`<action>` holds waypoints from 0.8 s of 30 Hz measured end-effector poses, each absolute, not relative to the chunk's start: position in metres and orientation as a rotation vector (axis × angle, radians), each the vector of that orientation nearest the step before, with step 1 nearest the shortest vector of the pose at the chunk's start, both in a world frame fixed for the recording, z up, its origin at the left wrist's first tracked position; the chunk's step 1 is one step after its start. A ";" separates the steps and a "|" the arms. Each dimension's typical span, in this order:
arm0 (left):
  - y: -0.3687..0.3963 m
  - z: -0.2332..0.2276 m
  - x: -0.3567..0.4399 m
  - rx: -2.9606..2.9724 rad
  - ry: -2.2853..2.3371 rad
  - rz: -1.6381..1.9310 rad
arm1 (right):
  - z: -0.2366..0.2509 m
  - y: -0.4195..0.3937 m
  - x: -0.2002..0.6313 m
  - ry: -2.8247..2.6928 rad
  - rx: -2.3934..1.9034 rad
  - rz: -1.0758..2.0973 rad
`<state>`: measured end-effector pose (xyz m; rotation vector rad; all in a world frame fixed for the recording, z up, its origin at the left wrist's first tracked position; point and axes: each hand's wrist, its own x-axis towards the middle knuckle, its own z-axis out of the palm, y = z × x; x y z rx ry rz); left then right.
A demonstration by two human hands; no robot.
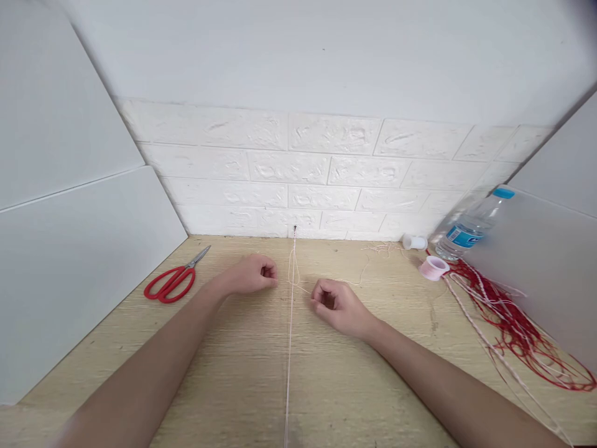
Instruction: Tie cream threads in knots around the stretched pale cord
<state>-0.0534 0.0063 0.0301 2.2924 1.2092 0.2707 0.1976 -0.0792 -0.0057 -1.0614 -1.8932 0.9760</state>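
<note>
Stretched straight down the middle of a pale wooden table: a thin pale pink cord, pinned at its far end to a small dark nail at the foot of a white brick-patterned wall, running toward the near edge of the view. Very fine, taut, whitish-pink, with a small loose loop hanging beside it near the top, between the two hands.

Left hand resting on the table just left of the cord, fingers curled into a loose fist, thumb tucked against the forefinger; whether a strand sits pinched there, impossible to tell. Right hand just right of the cord, fingers bent inward, thumb and forefinger drawn close together; a faint thread trailing away from it toward the far right, grip on it not clear enough to confirm.

Farther left, well apart from the cord: red-handled scissors, closed, lying flat. At the far right by the wall: a small white spool, a pink spool, a clear water bottle with a blue cap, lying tilted against a white side panel. Beside these, a tangled bundle of red cords with a few pale strands mixed in, spread along the right edge of the table.
</note>
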 end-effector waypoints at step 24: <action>0.003 0.039 -0.042 2.329 1.527 0.854 | 0.009 -0.068 0.204 -1.530 -1.184 0.685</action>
